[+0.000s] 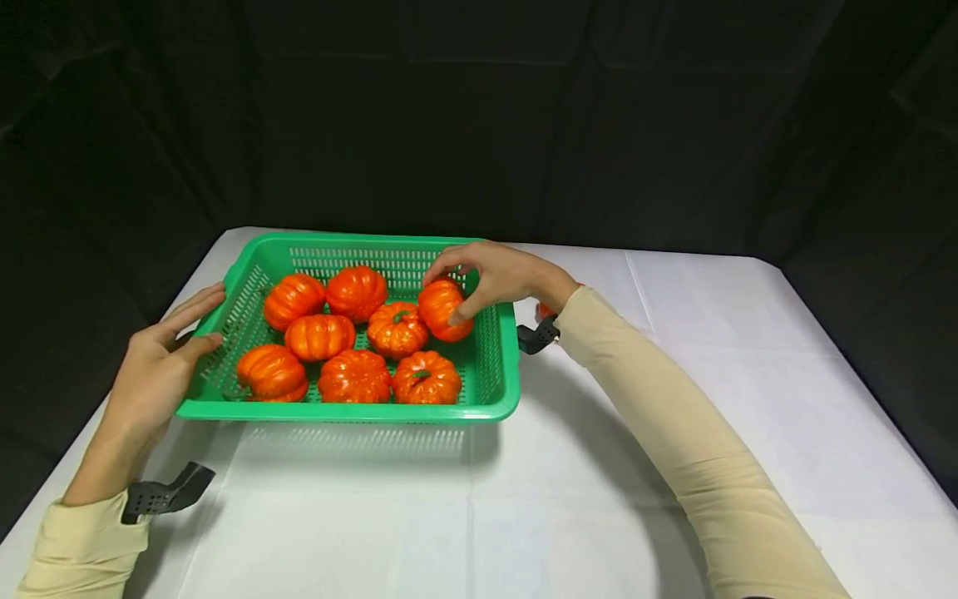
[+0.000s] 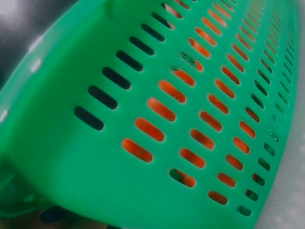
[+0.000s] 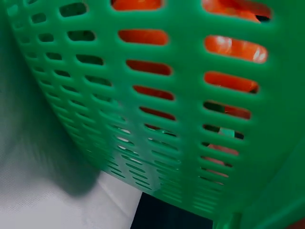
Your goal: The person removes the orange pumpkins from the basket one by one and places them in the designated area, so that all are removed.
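My right hand [image 1: 500, 279] is gripping a pumpkin [image 1: 441, 309] at the basket's [image 1: 352, 411] three o'clock side; my left hand [image 1: 160, 353], fingers straight, is pressing its nine o'clock wall.

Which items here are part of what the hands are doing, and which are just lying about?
In use:
- green slotted plastic basket
- small orange pumpkin gripped by right hand
- seven more orange pumpkins
- left hand on the basket's side

Lying about:
- white tablecloth
- orange thing behind the right wrist
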Action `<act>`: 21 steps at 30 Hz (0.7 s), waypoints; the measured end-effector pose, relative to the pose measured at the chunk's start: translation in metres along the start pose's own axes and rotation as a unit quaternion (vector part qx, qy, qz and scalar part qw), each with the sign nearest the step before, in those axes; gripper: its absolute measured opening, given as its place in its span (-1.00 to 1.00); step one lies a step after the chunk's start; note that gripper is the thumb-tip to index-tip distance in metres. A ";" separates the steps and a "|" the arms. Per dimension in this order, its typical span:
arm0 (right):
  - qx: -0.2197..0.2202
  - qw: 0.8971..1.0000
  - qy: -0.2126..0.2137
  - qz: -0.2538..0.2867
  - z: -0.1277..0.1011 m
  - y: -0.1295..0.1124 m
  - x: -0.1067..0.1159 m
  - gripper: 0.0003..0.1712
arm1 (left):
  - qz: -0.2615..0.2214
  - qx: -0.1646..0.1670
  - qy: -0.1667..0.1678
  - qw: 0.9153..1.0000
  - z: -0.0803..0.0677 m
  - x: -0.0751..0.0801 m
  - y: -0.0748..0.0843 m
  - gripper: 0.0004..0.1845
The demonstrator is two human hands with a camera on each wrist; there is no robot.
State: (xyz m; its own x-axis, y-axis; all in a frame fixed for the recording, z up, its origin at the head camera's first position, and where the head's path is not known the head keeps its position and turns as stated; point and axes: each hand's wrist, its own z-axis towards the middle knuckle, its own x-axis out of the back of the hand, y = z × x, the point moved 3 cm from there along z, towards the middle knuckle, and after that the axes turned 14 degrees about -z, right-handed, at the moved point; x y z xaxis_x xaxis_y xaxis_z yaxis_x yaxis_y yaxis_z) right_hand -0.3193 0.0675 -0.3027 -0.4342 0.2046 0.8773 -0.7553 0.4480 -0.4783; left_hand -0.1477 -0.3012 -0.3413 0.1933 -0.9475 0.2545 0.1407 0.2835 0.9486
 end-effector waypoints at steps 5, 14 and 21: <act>-0.001 1.000 0.010 0.015 0.000 -0.003 -0.002 -0.40 | -0.003 0.005 0.000 1.000 -0.001 0.000 0.000 -0.45; 0.014 0.999 0.036 0.024 -0.003 -0.005 -0.005 -0.35 | -0.002 0.006 -0.002 1.000 -0.001 -0.001 0.002 -0.45; -0.014 0.997 0.060 0.037 -0.008 -0.006 -0.007 -0.27 | -0.002 0.004 -0.002 1.000 -0.002 0.000 0.002 -0.45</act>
State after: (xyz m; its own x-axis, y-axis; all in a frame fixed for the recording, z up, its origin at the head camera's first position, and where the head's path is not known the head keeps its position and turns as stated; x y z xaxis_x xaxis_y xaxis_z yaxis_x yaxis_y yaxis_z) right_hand -0.3083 0.0704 -0.3058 -0.4244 0.3403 0.8391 -0.7094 0.4509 -0.5417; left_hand -0.1459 -0.3004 -0.3399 0.1885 -0.9491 0.2523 0.1333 0.2793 0.9509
